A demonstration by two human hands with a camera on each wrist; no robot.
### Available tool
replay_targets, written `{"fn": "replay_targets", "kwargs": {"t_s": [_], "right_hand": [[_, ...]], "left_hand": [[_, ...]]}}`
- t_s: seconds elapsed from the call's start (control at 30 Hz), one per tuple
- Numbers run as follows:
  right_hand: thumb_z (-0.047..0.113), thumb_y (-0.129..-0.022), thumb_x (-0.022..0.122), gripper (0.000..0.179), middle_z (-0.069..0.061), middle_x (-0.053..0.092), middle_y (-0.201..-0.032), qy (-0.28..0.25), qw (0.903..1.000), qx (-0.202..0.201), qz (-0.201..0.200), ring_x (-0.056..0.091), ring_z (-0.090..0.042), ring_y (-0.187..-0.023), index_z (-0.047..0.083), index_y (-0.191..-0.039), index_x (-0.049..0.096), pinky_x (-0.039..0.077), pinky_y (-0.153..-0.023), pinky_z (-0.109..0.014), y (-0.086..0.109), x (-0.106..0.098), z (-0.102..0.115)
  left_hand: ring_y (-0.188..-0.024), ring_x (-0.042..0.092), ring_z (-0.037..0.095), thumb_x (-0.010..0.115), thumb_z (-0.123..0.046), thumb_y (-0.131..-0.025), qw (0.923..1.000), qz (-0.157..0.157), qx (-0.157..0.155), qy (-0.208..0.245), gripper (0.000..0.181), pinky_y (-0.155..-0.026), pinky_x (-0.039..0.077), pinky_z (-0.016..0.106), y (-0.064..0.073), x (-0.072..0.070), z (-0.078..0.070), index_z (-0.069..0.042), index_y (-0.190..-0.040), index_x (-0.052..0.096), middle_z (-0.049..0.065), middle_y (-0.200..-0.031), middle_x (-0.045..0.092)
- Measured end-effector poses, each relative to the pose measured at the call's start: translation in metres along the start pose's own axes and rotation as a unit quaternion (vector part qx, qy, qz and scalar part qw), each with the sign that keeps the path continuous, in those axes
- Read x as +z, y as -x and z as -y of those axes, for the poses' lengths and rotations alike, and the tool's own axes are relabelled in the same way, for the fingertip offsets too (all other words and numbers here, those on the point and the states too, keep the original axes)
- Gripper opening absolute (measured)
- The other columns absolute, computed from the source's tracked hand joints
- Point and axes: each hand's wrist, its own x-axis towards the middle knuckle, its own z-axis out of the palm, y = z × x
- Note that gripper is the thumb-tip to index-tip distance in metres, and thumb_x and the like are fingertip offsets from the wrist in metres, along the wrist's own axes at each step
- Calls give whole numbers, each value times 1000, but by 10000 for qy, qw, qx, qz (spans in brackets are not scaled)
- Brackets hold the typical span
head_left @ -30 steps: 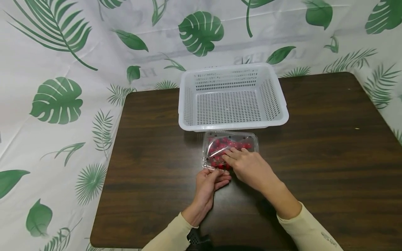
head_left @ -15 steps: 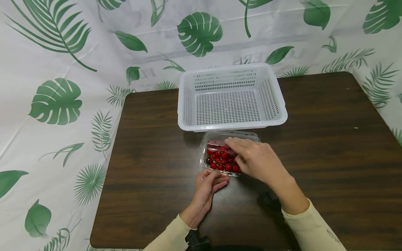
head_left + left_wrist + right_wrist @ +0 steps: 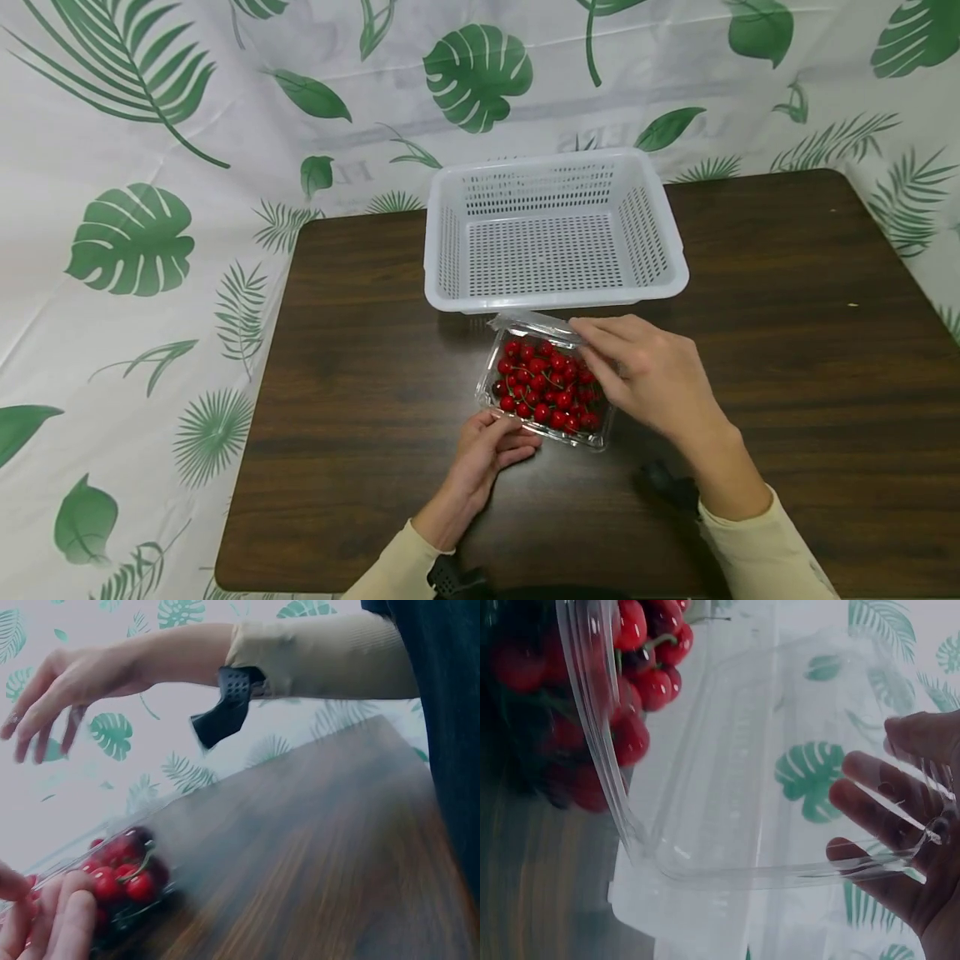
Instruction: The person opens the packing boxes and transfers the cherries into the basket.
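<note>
A clear plastic clamshell box (image 3: pixel 480 400) filled with red cherries (image 3: pixel 547 387) stands on the table, its hinged lid (image 3: pixel 536 323) raised and seen almost edge-on in the head view. At the box's front left rim, my left hand (image 3: pixel 483 454) pinches the edge between thumb and fingers. My right hand (image 3: pixel 652 375) is at the lid's right end. In the right wrist view the fingers (image 3: pixel 885 802) are spread and fairly straight, showing through the clear lid. The left wrist view has the cherries (image 3: pixel 124 874) beside the left fingertips.
Right behind the clamshell stands a white perforated plastic basket (image 3: pixel 555 297) with nothing in it. Both are on a dark wood-grain table (image 3: pixel 360 400). A white cloth with green leaf prints (image 3: pixel 247 75) hangs behind and left of the table.
The right hand has moved rightward and raised the lid from lying over the cherries to nearly upright, uncovering them. The box has turned slightly; the left hand keeps to its front rim.
</note>
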Motion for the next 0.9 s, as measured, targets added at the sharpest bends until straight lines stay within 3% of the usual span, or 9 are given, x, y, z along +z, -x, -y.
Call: {"fn": "replay_targets", "kwargs": {"t_s": [0.17,0.33,0.5,0.7,0.9], "right_hand": [[43,-98,56,44,-8,72,-104,-224,9991,354,-93,68,-22,-82,11,-126,68,53,-56,-38,9,-10,-3],[18,-85,77,42,-6,73,-102,-573,9942,878,-226,64,-15,-74,10,-125,68,50,-58,-29,21,-18,-4],[5,-79,80,47,-4,73,-99,-991,9814,1584,-448,54,-5,-67,10,-125,69,43,-57,-13,33,-22,-4],[-1,-86,72,40,-9,74,-94,-1573,9535,2429,-842,61,8,-75,7,-125,68,46,-61,-8,52,-25,-7],[12,-91,70,31,4,73,-96,-1987,9047,3706,-686,67,3,-74,2,-121,69,50,-60,-13,74,-31,-11]], "left_hand": [[-76,72,20,60,-8,-92,9989,289,-242,-283,5,-71,58,34,3,-12,-8,-4,-90,57,12,-83,72],[-75,71,20,60,-8,-92,9987,270,-132,-423,7,-69,58,33,5,-19,-16,-9,-85,58,9,-81,71],[-70,68,18,60,-6,-92,9991,76,12,-416,7,-66,58,33,1,-22,-24,-9,-86,57,7,-77,67],[-66,65,15,60,-5,-92,9978,35,209,-627,7,-64,57,32,-8,-25,-35,-9,-88,57,4,-76,63],[-67,65,15,63,-3,-90,9960,-1,283,-844,9,-63,57,32,-16,-27,-47,-1,-98,58,3,-79,66]]}}
